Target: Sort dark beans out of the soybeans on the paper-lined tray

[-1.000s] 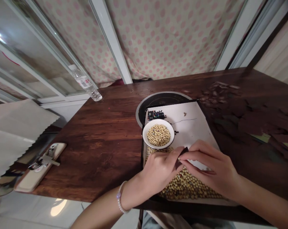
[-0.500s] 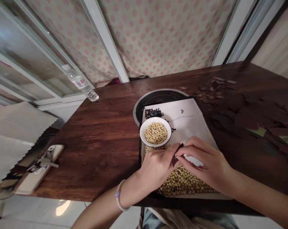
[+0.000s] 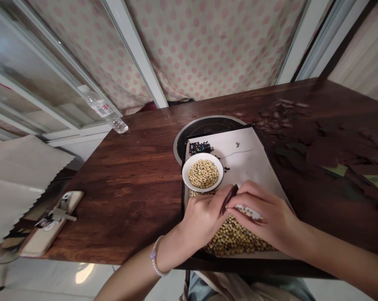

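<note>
L hand (image 3: pixel 203 221), R hand (image 3: pixel 265 213), prob. husk (image 3: pixel 229 200) between, just below bowl rim (image 3: pixel 203 191)

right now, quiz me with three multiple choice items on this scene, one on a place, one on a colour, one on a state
1. Where does the white bowl sit?
A. On the bare wooden table
B. On the white paper in the dark-rimmed tray
C. On the window ledge

2. What colour is the small heap of beans behind the bowl?
A. Pale yellow
B. Bright red
C. Nearly black

3. How do the hands stand?
A. The left hand and right hand are both over the tray, close around a dark sliver
B. Both are inside the bowl
C. Both rest on the bare table

1. B: the bowl rests on the paper, inside the tray's rim.
2. C: the heap shows dark against the white paper.
3. A: both hands are over the tray's near end, with the sliver between them.
</note>
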A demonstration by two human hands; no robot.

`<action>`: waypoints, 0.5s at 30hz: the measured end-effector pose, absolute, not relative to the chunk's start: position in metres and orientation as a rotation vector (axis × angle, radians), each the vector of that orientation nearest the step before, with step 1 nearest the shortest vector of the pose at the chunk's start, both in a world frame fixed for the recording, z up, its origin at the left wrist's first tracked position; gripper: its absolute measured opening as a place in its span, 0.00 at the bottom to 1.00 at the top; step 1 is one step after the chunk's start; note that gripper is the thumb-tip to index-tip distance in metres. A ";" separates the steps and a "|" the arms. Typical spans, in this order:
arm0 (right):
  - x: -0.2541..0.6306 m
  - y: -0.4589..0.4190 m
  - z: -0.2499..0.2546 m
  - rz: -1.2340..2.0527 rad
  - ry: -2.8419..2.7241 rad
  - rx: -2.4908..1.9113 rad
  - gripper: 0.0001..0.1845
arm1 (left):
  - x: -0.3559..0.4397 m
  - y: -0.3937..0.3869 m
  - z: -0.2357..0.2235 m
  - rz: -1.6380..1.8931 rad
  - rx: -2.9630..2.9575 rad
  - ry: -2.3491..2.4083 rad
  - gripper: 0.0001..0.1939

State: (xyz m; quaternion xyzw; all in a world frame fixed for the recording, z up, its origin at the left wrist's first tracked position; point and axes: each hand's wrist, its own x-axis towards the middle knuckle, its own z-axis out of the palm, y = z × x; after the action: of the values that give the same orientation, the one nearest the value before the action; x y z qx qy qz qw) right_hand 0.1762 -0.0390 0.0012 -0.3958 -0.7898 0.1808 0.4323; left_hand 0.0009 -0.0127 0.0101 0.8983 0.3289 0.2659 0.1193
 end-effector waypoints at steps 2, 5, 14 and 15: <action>0.177 -0.039 0.000 0.409 -1.968 -0.999 0.07 | 0.001 -0.013 0.010 0.777 2.634 0.975 0.17; 0.178 -0.038 0.000 0.372 -1.971 -0.995 0.07 | 0.001 -0.014 0.011 0.755 2.643 0.989 0.17; 0.178 -0.039 0.005 0.375 -2.071 -1.016 0.06 | 0.001 -0.013 0.011 0.743 2.678 0.980 0.17; 0.178 -0.039 0.006 0.351 -2.089 -1.023 0.06 | 0.001 -0.013 0.010 0.756 2.688 0.988 0.17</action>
State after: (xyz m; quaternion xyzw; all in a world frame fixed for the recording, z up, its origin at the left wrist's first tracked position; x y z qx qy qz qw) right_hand 0.1781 -0.0387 0.0056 -0.4016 -0.8197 0.1378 0.3846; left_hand 0.0014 -0.0129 0.0102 0.9039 0.3321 0.2543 0.0897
